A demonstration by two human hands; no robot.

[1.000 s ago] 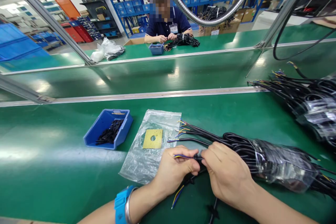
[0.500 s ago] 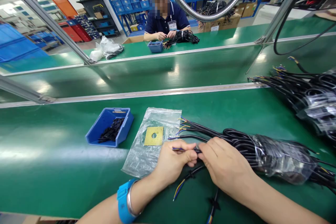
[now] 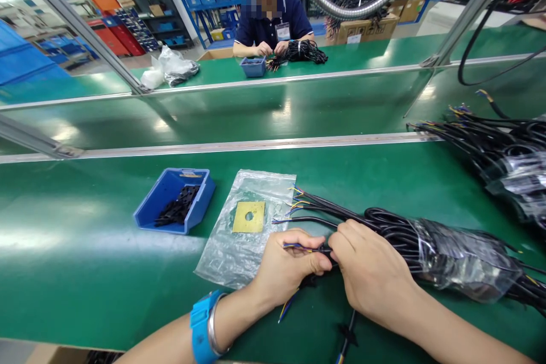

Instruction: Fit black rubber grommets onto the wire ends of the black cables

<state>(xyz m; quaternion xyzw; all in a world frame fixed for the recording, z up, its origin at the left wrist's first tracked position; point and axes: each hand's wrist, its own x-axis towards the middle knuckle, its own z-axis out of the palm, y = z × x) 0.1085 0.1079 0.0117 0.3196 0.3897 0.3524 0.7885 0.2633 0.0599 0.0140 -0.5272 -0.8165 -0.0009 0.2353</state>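
My left hand (image 3: 294, 264) is closed around the end of a black cable, whose blue and yellow wires (image 3: 294, 246) stick out past the fingers. Pressed up beside it, my right hand (image 3: 371, 270) grips the same cable a little further along. A dark piece sits on the cable between the hands, mostly hidden by fingers. Below the hands, another cable end (image 3: 348, 333) carries a black star-shaped piece. Behind my right hand lies a bundle of black cables (image 3: 392, 227) in clear plastic wrap (image 3: 469, 264).
A blue bin (image 3: 198, 210) holds small black parts. Right of it, a yellow square plate (image 3: 248, 217) with a hole lies on a clear plastic bag (image 3: 226, 261). More wrapped cables (image 3: 490, 131) lie at the far right. Across the bench, a person (image 3: 275, 20) handles cables near a small blue bin (image 3: 253, 68).
My left thumb and fingers have shifted slightly right along the cable and spread a little. My right hand stays close against them. The view has shifted slightly.
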